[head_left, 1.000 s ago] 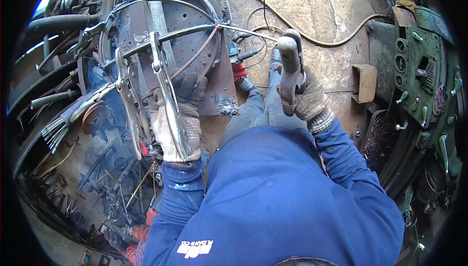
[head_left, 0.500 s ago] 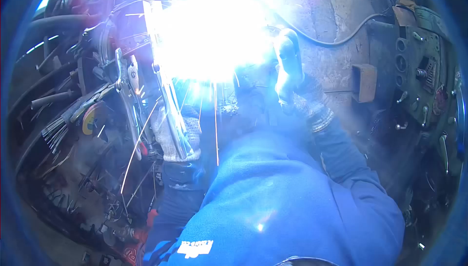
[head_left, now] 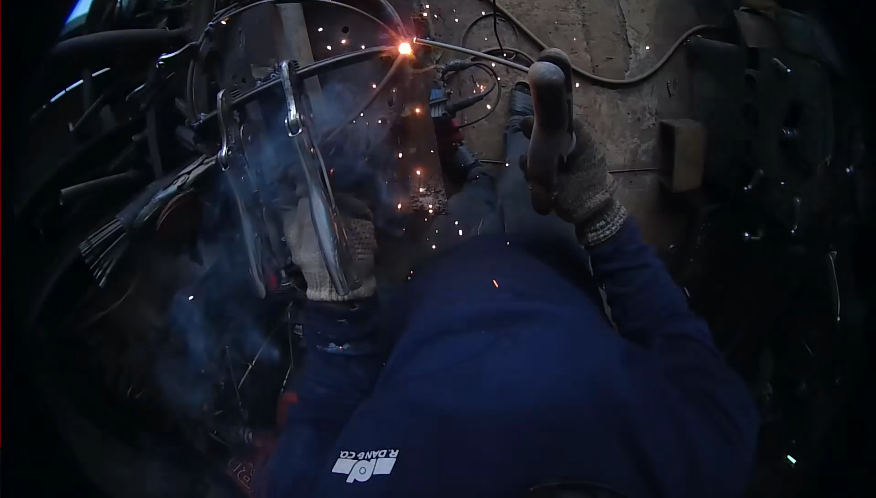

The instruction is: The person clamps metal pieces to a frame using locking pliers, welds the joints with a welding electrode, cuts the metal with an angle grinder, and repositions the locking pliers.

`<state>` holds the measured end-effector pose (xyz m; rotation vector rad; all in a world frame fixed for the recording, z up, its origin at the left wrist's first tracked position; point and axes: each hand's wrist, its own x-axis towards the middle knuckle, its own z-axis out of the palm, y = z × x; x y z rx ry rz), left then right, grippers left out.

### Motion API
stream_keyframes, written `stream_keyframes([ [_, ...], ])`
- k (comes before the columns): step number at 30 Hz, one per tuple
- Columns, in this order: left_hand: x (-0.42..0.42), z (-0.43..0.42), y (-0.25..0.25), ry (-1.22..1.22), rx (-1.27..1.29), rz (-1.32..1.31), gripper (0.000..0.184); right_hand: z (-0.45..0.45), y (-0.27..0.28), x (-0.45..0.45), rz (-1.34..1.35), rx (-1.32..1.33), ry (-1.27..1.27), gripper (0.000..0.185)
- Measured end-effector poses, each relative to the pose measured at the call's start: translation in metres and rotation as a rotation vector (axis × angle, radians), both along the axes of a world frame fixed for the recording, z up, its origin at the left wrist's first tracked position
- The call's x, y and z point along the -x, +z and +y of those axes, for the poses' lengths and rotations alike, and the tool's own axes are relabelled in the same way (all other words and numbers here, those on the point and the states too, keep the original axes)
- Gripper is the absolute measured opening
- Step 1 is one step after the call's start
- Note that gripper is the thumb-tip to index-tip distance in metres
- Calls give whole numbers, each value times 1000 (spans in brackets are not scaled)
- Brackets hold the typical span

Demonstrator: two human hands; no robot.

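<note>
My right hand, in a knit work glove, is closed around a welding electrode holder. From the holder a thin welding rod reaches left to a glowing weld spot, where curved metal bars meet. My left hand, gloved too, is beside and partly behind the handles of a locking clamp; its fingers are hidden by the clamp and smoke. Left of it, a second locking clamp also grips the curved bar.
A cable curves over the concrete floor. An angle grinder appears below the weld spot. At the left are metal scraps and a bundle of thin rods; a rectangular block stands at the right. Small sparks scatter about.
The blinding arc has gone out, leaving a small orange glow, scattered sparks and drifting smoke. The view is much darker. Both hands stay in about the same place.
</note>
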<state>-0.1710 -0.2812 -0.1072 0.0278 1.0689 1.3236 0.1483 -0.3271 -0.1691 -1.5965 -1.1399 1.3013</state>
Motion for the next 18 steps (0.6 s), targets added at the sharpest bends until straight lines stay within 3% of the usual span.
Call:
stream_keyframes([
  [1, 4, -1, -2, 0, 4, -1, 18, 1, 3, 0, -21, -10, 81, 51],
  [5, -8, 7, 19, -864, -231, 1171, 50, 3, 14, 2, -97, 176, 85, 52],
  [7, -36, 19, 31, -376, -305, 240, 50, 7, 20, 5, -66, 251, 40, 55],
  [10, -32, 18, 32, -326, -196, 271, 49, 7, 25, 5, 95, 223, -11, 56],
  [14, -32, 19, 25, -278, -275, 90, 49, 4, 19, 6, 66, 229, -45, 58],
  [16, -34, 21, 28, -347, -311, 162, 50, 3, 18, 7, 68, 259, -63, 58],
  [18, -39, 18, 30, -159, -272, 50, 36, 1, 12, 7, 54, 197, -52, 58],
])
